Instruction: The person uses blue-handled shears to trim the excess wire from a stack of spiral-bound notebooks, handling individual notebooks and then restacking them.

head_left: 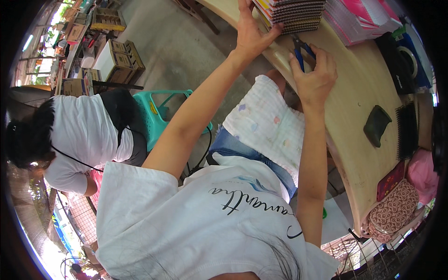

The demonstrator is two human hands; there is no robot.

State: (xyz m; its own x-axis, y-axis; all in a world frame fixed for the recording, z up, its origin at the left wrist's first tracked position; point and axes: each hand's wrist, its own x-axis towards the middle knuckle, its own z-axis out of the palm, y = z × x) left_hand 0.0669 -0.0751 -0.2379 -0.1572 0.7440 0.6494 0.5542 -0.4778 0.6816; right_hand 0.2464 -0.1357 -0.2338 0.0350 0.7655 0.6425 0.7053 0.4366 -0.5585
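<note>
At the far edge of the view, a stack of spiral notebooks (pixel 298 17) lies on the table, its dark wire bindings facing me. My left hand (pixel 252 35) grips the left side of the stack, with the thumb along the bound edge and the upper fingers partly cut off by the frame. My right hand (pixel 317 72) holds small pliers (pixel 299 57) with blue handles. The handles are spread between thumb and fingers, and the dark jaws point at the lowest bindings. Whether the jaws touch a wire I cannot tell.
The curved wooden table (pixel 359 107) bears pink-and-white packs (pixel 359 18), a dark pouch (pixel 377 126), black wire combs (pixel 407 130) and a patterned bag (pixel 392 212). A white cloth (pixel 266 119) covers my lap. At left, a person in white (pixel 86 126) sits by a green stool (pixel 151 114).
</note>
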